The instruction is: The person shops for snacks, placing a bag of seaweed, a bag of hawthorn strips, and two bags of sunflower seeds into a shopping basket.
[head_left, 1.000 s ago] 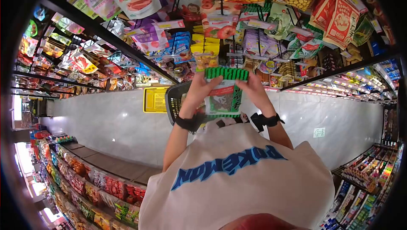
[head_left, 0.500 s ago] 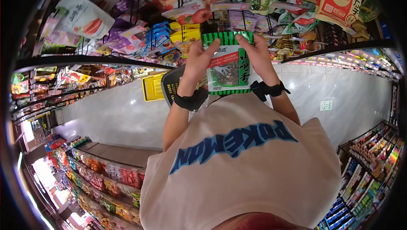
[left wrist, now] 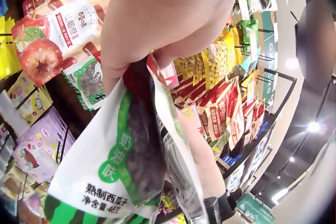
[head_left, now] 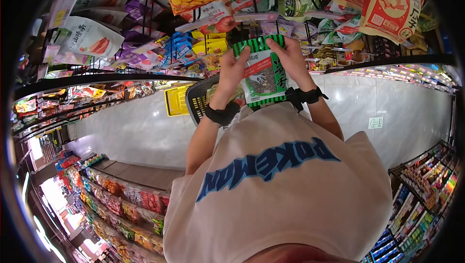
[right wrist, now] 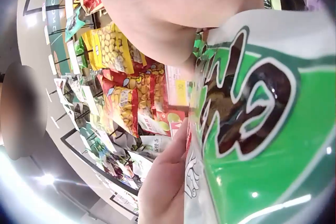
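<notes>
Inspecting the snack packet (head_left: 264, 78), seemingly, left hand (head_left: 230, 72) and right hand (head_left: 293, 58) pinching its top edge, packet hanging between them; next move probably calls for a firm one-handed grip before the other releases.

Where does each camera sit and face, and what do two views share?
Head: on the head, facing forward and down; left hand, right hand, bag and shirt show.
Left wrist: on that wrist, facing the bag; left hand above, right beyond.
Right wrist: on that wrist, facing the bag; right hand above, left beyond.
Both wrist views share the bag.
</notes>
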`<state>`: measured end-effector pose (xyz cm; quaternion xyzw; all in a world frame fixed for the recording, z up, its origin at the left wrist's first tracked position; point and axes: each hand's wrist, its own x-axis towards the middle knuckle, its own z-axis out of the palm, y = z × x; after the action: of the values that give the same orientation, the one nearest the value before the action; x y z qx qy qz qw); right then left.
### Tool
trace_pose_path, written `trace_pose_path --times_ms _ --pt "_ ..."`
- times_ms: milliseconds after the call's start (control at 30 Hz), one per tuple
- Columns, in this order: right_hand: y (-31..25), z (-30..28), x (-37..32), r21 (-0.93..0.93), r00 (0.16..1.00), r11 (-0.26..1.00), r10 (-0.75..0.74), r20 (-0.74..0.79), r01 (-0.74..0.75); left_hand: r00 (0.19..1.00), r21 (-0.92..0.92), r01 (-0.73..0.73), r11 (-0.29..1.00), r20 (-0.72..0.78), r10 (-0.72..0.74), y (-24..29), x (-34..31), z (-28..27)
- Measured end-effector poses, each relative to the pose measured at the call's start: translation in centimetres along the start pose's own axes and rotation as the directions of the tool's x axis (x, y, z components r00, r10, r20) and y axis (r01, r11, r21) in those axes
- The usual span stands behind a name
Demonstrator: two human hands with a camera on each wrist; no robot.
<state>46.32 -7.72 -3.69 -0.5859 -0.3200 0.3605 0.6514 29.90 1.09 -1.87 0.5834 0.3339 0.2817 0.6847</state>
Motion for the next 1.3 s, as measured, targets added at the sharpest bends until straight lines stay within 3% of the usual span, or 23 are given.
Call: trace_pose_path --times_ms 67,433,600,733,767,800,833,967,1100,1300 --pt "0.1 -0.3 0.6 0.006 0.999 0.999 0.043 0.015 -0.043 1.000 -0.014 0.003 1.000 -0.015 -0.004 -0.1 0.4 0.2" --pt "3.6 -1.8 5.4 -0.103 0.995 0.990 -0.094 0.036 0.097 0.995 -0.072 -0.097 0.993 -0.039 0.095 -2.7 4.4 0.8" --pt "4.3 -2.0 9.0 -0.094 0.985 0.980 -0.170 0.041 0.173 0.980 0.056 -0.188 0.981 -0.060 0.192 -2.9 7.9 0.4" --pt "3.4 -1.8 9.2 -0.155 0.982 0.970 -0.188 0.014 0.188 0.982 0.121 -0.186 0.975 0.035 0.183 -1.2 8.4 -1.5" --pt "2.1 -1.5 8.5 -0.124 0.955 0.947 -0.293 0.045 0.297 0.986 0.098 -0.166 0.981 0.030 0.164 -0.8 8.1 -1.6" --pt "2.0 -1.3 8.6 -0.107 0.950 0.944 -0.311 0.042 0.314 0.989 0.075 -0.147 0.986 0.026 0.145 -0.5 8.1 -1.6" --pt "2.1 -1.2 8.6 -0.090 0.945 0.940 -0.326 0.038 0.328 0.970 -0.031 -0.240 0.970 0.033 0.241 -1.4 8.7 -1.7" --pt "2.5 -1.9 9.0 0.022 0.933 0.936 -0.352 0.077 0.351 0.975 -0.003 -0.197 0.980 0.101 0.196 -0.7 8.7 -1.8" --pt "2.6 -2.8 9.8 0.067 0.971 0.972 -0.229 0.065 0.225 0.986 0.029 -0.133 0.991 0.109 0.129 -0.5 8.8 -1.9" --pt "-0.1 -1.7 9.5 0.044 0.979 0.979 -0.199 0.037 0.197 0.976 -0.162 -0.036 0.986 0.208 0.070 -2.1 11.5 -3.6"
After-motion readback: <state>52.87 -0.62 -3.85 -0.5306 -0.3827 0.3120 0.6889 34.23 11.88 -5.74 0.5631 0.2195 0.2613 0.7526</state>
